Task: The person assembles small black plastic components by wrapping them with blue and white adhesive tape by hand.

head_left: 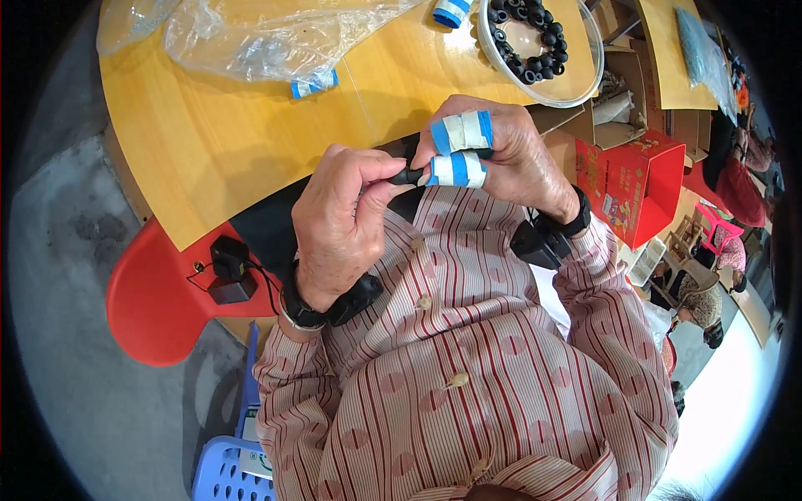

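Note:
Between my two hands, just off the table's near edge, is a small black rubbery piece (407, 176). The thumb and forefinger of my left hand (338, 213) pinch its left end. My right hand (510, 159) grips its other end, with thumb and forefinger wrapped in blue and white tape (458, 169). Fingers hide part of the piece, so its full shape cannot be made out. Past my right hand, a clear round tub (595, 71) holds many small black round parts (535, 63), lying in a ring.
Clear plastic bags (251, 42) and rolls of blue and white tape (315, 84) lie on the yellow table (209, 142). A red chair (154, 292) with a black device (231, 267) stands at left, above a blue basket (221, 468). At right are a red box (622, 188) and several people.

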Available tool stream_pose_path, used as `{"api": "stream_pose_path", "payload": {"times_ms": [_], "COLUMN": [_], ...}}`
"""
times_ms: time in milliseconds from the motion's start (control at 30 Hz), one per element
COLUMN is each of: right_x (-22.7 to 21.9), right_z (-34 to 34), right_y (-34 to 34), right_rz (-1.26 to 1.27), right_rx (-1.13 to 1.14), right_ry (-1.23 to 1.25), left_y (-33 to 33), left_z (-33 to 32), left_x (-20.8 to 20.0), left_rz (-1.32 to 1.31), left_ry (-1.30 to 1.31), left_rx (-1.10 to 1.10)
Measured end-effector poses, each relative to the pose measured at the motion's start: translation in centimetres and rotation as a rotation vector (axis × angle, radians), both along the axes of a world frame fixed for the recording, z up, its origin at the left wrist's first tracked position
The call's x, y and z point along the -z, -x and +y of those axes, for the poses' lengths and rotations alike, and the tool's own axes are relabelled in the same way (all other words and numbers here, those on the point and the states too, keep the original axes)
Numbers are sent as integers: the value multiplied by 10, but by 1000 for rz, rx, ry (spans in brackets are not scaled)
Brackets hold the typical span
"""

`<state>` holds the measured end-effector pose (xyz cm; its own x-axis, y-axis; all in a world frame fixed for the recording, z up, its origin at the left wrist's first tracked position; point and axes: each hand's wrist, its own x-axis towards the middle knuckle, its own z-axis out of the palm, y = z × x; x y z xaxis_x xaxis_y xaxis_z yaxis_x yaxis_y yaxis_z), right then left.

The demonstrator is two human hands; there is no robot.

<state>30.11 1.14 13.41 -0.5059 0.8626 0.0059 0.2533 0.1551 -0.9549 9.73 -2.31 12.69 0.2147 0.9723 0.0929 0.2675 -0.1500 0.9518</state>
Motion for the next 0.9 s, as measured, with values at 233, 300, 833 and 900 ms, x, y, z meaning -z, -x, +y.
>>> {"api": "stream_pose_path", "payload": {"times_ms": [233,300,833,900], "right_x": [0,1,8,9], "right_z": [3,2,-5,-7], "right_y": [-1,1,7,8], "right_rz": [-45,-14,5,96], "right_rx": [-82,-59,129,175], "right_ry": [15,67,350,395], "left_y": [1,1,-5,-6], "left_z": [-1,-2,-1,-2], "left_x": [2,5,0,1], "left_rz": [31,28,131,108], "left_ry": [-10,11,102,147], "left_rx": [50,37,15,10]}}
